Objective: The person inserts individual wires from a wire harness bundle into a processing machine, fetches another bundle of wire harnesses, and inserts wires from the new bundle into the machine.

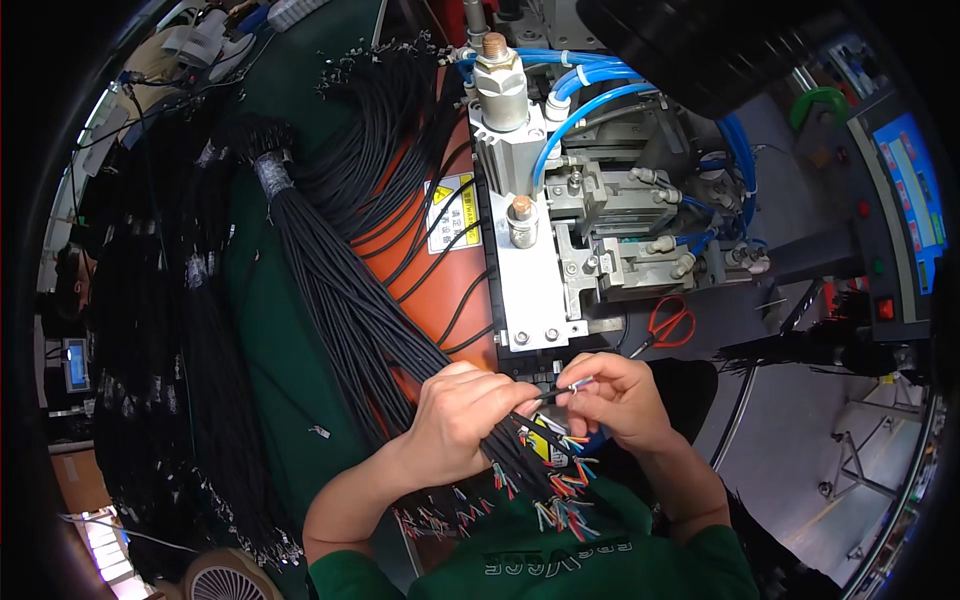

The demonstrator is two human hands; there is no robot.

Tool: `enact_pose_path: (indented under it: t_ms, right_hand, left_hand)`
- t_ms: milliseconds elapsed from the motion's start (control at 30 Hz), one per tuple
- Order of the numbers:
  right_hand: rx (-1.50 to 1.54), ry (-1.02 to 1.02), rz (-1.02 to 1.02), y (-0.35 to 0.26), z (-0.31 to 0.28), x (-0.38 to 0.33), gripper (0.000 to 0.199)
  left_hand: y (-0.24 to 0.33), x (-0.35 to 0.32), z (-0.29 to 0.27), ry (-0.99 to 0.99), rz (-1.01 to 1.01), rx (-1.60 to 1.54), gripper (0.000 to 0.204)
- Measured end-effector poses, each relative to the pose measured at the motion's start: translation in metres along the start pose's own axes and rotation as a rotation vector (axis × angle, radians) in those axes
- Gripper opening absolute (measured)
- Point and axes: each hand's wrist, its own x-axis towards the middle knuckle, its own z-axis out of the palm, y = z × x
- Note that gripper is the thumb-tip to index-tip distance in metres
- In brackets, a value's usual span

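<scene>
My left hand [462, 412] is closed on a black cable [548, 395] just in front of the metal machine. Thumb and fingers of my right hand [618, 400] pinch the thin coloured wires [582, 385] at that cable's stripped end. Under my left hand runs a thick bundle of black cables [340, 270], wrapped with clear film [272, 174] near its far end. Its near ends fan out below my hands in stripped red, blue, white and yellow wires [568, 515]. My fingers partly hide the held cable.
A pneumatic machine [530, 270] with blue air hoses [600, 72] stands ahead. Red-handled scissors [670, 325] lie right of it. More black cable bundles [200, 290] hang at left over a green surface [270, 330]. A control screen [908, 190] stands at far right.
</scene>
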Motion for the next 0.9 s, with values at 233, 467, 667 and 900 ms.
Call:
enact_pose_path:
  t_ms: [233,467,667,900]
  right_hand:
    - [-0.983,0.344,-0.807,0.035,0.022,0.009,0.028]
    - [-0.525,0.181,-0.450,0.013,0.013,-0.001,0.019]
    - [-0.032,-0.019,-0.014,-0.001,-0.004,0.005,0.016]
    - [-1.286,0.230,-0.620,-0.004,0.012,0.009,0.006]
  left_hand:
    - [0.011,0.005,0.012,0.080,0.009,0.173,0.020]
    - [0.007,-0.001,0.016,0.106,0.018,0.152,0.022]
    - [0.003,0.001,0.016,0.085,0.023,0.073,0.024]
    - [0.009,-0.007,0.019,0.003,0.022,0.317,0.028]
